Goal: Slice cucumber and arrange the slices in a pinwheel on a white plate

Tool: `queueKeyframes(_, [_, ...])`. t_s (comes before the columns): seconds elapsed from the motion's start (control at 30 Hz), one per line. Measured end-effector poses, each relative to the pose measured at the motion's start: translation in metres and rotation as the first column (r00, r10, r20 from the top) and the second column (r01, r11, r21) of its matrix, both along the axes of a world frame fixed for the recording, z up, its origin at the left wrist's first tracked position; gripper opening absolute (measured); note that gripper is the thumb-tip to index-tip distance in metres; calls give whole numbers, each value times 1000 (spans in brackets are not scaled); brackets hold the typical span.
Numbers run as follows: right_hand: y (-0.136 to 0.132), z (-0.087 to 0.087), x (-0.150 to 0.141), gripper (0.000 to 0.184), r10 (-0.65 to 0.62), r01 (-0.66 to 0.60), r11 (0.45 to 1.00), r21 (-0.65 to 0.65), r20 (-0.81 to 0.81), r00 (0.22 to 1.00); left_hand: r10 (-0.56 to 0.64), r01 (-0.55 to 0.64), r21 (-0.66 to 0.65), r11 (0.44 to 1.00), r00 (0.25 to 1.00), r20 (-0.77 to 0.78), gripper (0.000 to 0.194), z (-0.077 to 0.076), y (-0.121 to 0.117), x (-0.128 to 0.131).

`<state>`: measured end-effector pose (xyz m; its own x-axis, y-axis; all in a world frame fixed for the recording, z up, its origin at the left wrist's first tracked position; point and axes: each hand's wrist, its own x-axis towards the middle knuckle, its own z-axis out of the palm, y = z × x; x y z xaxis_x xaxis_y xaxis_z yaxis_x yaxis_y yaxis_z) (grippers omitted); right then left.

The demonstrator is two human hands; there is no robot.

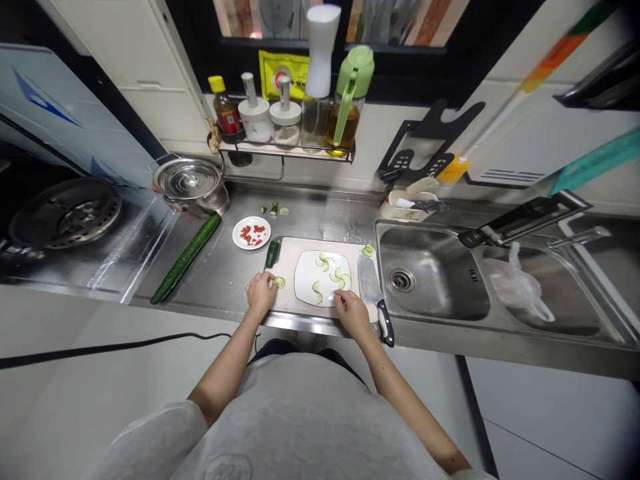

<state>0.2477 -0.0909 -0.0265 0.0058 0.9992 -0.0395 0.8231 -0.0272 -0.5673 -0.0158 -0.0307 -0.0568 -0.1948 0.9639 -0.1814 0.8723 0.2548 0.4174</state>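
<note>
At the far left of the counter [240, 280], we see the silver lidded pot [217, 195], and just in front of it lies one long green cucumber [186, 259], placed diagonally. Next comes the small round plate [236, 235], which carries chopped red pieces [257, 229]. Nearer to us, our left hand [261, 293] is at the left edge of the cutting board [287, 261], its fingers bent beside some pale green slices [281, 283]; we cannot tell if these fingers grip any of them. A dark green piece [273, 254] lies above this hand, at the board's edge. On the middle of the board is the white square plate [306, 280], where thin crescents [317, 293] form curved groups at the top, at the right and at the lower part. Our right hand [351, 310] is at the plate's lower right edge, with its fingertips drawn near together; whether they pinch something, we cannot tell. Farther right, the knife [369, 277] has its blade on the board, and beside it is the steel sink [440, 287].
</note>
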Motion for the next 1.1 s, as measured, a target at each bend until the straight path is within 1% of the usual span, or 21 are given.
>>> queueKeyframes(0.2, [-3, 1, -1, 31, 14, -13, 1000, -5, 32, 999, -17, 15, 36, 999, 998, 64, 9, -6, -5, -3])
queueKeyframes(0.33, [-4, 2, -1, 30, 19, -19, 1000, -11, 31, 999, -46, 38, 67, 997, 992, 121, 8, -10, -9, -12])
queueKeyframes(0.43, [-5, 2, 0, 30, 18, -17, 1000, -20, 21, 1000, -74, 64, 82, 995, 989, 126, 11, -11, -8, -12])
queueKeyframes(0.53, [-4, 2, 0, 31, 18, -18, 999, -26, 14, 1000, -86, 80, 52, 995, 988, 125, 20, -9, -3, -6])
queueKeyframes(0.6, [-3, 1, -1, 31, 23, -22, 999, -26, 17, 1000, -73, 74, -3, 997, 989, 129, 28, -6, 1, -1])
queueKeyframes(0.67, [-2, 1, -2, 30, 25, -24, 999, -25, 17, 1000, -59, 65, -57, 996, 992, 116, 30, -4, 4, 2])
queueKeyframes(0.73, [-2, 2, -3, 30, 25, -25, 999, -24, 14, 1000, -69, 75, -74, 994, 994, 85, 26, -1, 6, 4])
queueKeyframes(0.83, [-3, 1, -3, 29, 28, -28, 999, -24, 14, 1000, -116, 118, -43, 992, 992, 57, 16, 1, 5, 3])
queueKeyframes(0.97, [-5, -1, -1, 30, 20, -19, 999, -28, 24, 1000, -158, 161, -22, 987, 982, 101, 8, -1, 0, 1])
queueKeyframes(1.1, [-6, -3, 2, 30, 10, -9, 1000, -28, 20, 1000, -131, 133, -1, 991, 982, 138, 8, -4, -5, -1])
